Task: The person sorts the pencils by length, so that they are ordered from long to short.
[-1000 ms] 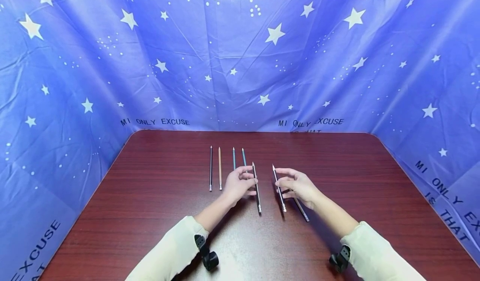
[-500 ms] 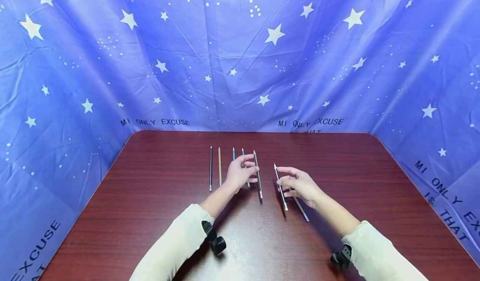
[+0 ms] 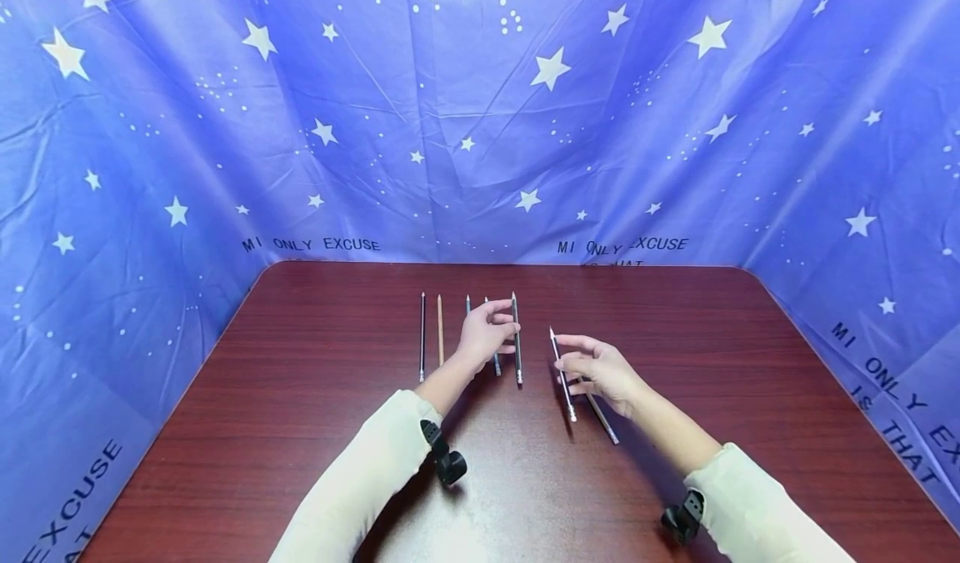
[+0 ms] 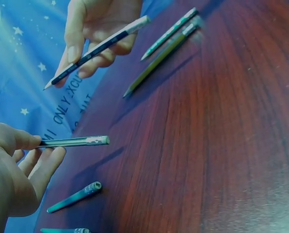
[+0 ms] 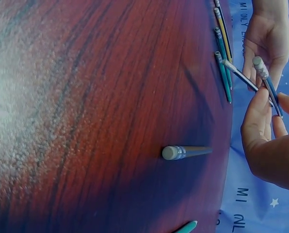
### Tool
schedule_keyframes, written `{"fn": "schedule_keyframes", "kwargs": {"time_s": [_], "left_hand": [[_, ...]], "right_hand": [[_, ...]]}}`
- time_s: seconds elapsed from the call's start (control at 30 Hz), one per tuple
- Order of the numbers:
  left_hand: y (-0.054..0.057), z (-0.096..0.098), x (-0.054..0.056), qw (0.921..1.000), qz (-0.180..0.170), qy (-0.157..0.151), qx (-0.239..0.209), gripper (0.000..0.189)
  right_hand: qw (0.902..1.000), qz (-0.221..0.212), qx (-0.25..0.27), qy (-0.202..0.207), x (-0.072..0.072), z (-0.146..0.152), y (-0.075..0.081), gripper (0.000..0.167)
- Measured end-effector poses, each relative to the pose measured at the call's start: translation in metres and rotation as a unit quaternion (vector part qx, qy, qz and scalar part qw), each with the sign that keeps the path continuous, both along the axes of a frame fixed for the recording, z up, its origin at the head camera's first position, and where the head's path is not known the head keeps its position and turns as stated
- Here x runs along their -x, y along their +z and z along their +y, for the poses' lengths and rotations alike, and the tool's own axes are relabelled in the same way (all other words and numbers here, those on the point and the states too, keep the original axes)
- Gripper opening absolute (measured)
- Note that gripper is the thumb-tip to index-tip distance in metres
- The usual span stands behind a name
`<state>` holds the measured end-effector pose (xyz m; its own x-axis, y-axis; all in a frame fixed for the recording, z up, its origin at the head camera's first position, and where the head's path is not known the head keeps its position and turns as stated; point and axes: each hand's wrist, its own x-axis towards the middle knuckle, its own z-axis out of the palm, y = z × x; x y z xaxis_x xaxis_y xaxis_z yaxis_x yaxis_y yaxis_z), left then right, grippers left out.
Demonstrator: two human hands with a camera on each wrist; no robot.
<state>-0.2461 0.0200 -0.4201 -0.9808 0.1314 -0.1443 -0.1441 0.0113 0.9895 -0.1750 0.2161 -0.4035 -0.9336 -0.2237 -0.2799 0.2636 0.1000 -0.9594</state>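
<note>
My left hand (image 3: pixel 483 334) pinches a dark pencil (image 3: pixel 517 359) between thumb and fingers, its tip pointing to the back of the table. In the left wrist view this pencil (image 4: pixel 72 141) shows a pale eraser end and casts a shadow below. Fingers of my right hand (image 3: pixel 609 379) pinch another dark pencil (image 3: pixel 564 384) with a white eraser end, tilted over the table. Left of my left hand lie a black pencil (image 3: pixel 422 338), a tan pencil (image 3: pixel 440 329) and two teal pencils, partly covered by the hand. One teal pencil (image 3: pixel 497 367) shows its eraser end.
Under my right hand lies a brownish pencil (image 3: pixel 603 421), mostly hidden in the head view. Beside it in the left wrist view is a green pencil (image 4: pixel 168 35). The dark red wooden table (image 3: pixel 300 429) meets a blue star-patterned cloth (image 3: pixel 420 129) at its back and sides.
My left hand has moved away from me with its dark pencil, bringing it level with the row's far ends. My right hand and its pencil have barely shifted.
</note>
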Motion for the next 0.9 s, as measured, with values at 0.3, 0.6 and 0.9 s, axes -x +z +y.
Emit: {"fn": "schedule_keyframes", "kwargs": {"time_s": [0.3, 0.6, 0.9], "left_hand": [[-0.003, 0.006, 0.013, 0.9997, -0.018, 0.014, 0.006, 0.043], [-0.009, 0.009, 0.025, 0.9992, -0.022, 0.030, 0.015, 0.044], [-0.011, 0.008, 0.026, 0.9986, -0.034, 0.020, 0.035, 0.047]], "right_hand": [[1.0000, 0.000, 0.002, -0.003, 0.000, -0.002, -0.002, 0.058], [1.0000, -0.006, 0.001, -0.005, 0.000, -0.003, -0.003, 0.057], [0.9999, -0.010, 0.001, -0.007, 0.002, -0.003, -0.003, 0.056]]}}
